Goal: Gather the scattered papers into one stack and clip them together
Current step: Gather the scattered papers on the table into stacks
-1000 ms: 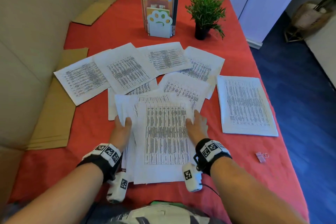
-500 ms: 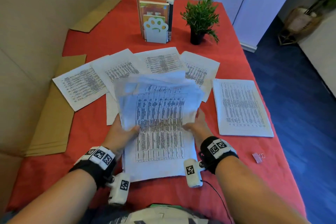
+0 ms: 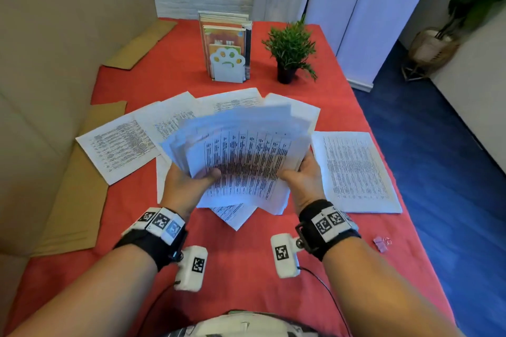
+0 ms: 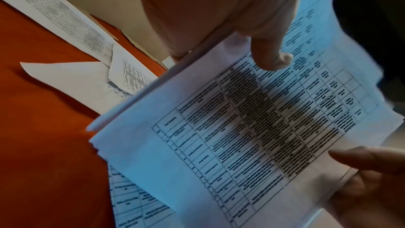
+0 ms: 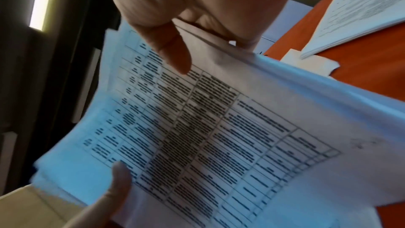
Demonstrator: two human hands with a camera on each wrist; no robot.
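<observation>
A loose bundle of printed sheets (image 3: 243,159) is lifted off the red table (image 3: 246,268) and tilted up toward me, its far edges fanned. My left hand (image 3: 189,183) grips its left side, thumb on the top page (image 4: 252,127). My right hand (image 3: 301,180) grips the right side the same way, thumb on the print (image 5: 197,127). Other sheets (image 3: 120,145) still lie flat behind the bundle. A separate neat stack (image 3: 356,172) rests at the right. One sheet (image 3: 235,216) lies under the bundle. A small pink binder clip (image 3: 381,243) sits near the right table edge.
A bookend with books (image 3: 227,49) and a potted plant (image 3: 290,52) stand at the far end. Flat cardboard pieces (image 3: 76,200) lie along the left side against a beige wall. The table drops off to blue floor (image 3: 451,159) on the right.
The bundle was flat on the table under both hands. Both hands took hold of its sides and raised it, and it now tilts up with its sheets fanned.
</observation>
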